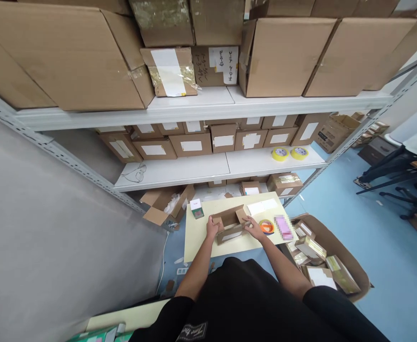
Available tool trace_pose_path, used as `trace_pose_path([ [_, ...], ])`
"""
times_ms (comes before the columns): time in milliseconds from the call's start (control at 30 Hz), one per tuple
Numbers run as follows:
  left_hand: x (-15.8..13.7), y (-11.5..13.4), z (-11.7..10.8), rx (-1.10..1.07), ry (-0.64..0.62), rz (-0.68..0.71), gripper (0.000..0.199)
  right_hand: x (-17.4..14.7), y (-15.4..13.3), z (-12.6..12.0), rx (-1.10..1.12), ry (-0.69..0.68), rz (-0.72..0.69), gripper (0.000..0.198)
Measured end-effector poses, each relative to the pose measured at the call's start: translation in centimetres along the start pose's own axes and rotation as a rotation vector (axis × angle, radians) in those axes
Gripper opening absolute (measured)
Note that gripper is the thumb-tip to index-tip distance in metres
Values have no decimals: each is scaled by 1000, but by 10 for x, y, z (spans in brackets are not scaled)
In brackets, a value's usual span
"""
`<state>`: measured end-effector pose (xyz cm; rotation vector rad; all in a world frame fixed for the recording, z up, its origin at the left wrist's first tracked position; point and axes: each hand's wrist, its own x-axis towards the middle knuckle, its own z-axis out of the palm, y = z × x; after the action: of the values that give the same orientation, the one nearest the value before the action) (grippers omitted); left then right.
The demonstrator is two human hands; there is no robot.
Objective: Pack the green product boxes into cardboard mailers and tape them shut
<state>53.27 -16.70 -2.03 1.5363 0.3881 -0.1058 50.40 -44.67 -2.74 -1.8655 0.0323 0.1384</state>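
Though laden with box [231, 235], pale table [200, 242] perhaps under shelving [179, 172]

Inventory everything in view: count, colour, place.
small carton: 1, brown, between hands
table: 1, pale yellow, centre
small box: 1, green-white, table's left
tape roll: 1, orange-blue, right of small carton
blurred item: 1, pink, table's right
paper: count unclear, white, table's back
rack: 1, grey, ahead
shelf cartons: many, brown, on rack
shelf tape: 2 rolls, yellow, middle shelf
wire item: 1, grey, middle shelf
open carton: 1, brown, left of table
filled carton: 1, brown, right of table
other person: 1, partial, right edge
left hand, right hand: 2, bare, small carton's ends
shirt: 1, black, bottom
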Motion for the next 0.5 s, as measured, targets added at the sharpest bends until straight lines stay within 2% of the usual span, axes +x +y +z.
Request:
trace_pose_path([
  [100,2,-13,-6,-19,46,52,43,-6,10,3,20,13,8,58],
  [200,6,-22,-20,-15,2,115,37,-10,20,9,61,47,3,62],
  [333,6,-29,-31,46,-27,145,13,-8,26,20,149,87,18,58],
  [400,4,-28,-34,81,-44,130,13,-6,27,25,118,138,17,53],
  [500,2,-24,-44,139,-155,77,17,-4,29,31,-1,214,38,48],
])
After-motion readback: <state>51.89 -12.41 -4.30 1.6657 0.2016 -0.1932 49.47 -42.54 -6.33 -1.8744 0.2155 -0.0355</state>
